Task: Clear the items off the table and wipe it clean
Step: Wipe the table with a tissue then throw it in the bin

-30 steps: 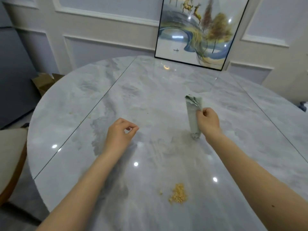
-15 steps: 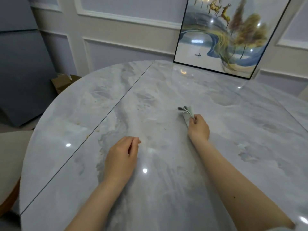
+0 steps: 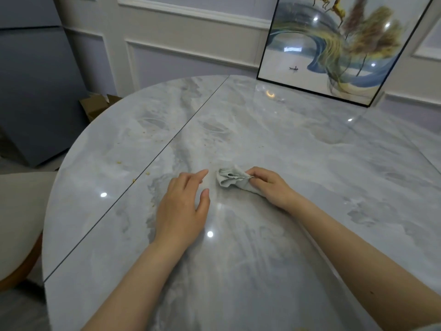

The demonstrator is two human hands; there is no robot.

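Observation:
A round grey marble table (image 3: pixel 298 144) fills the view. My right hand (image 3: pixel 270 187) is shut on a bunched pale grey-green cloth (image 3: pixel 230 179), which rests on the tabletop just left of the hand. My left hand (image 3: pixel 185 206) lies palm down on the table beside the cloth, fingers apart, index finger pointing toward it, holding nothing. Small yellow crumbs (image 3: pixel 133 180) are scattered near the dark seam (image 3: pixel 143 170) on the left half of the table.
A framed painting (image 3: pixel 334 51) leans against the wall at the table's far edge. A cream chair seat (image 3: pixel 16 216) stands at the left. A cardboard box (image 3: pixel 95 106) sits on the floor behind the table, next to a dark blue panel (image 3: pixel 35 91).
My right hand has carried the cloth left toward my left hand and laid it low on the table. My left hand opened its fingers. The view shifted; the crumb pile near me left the frame.

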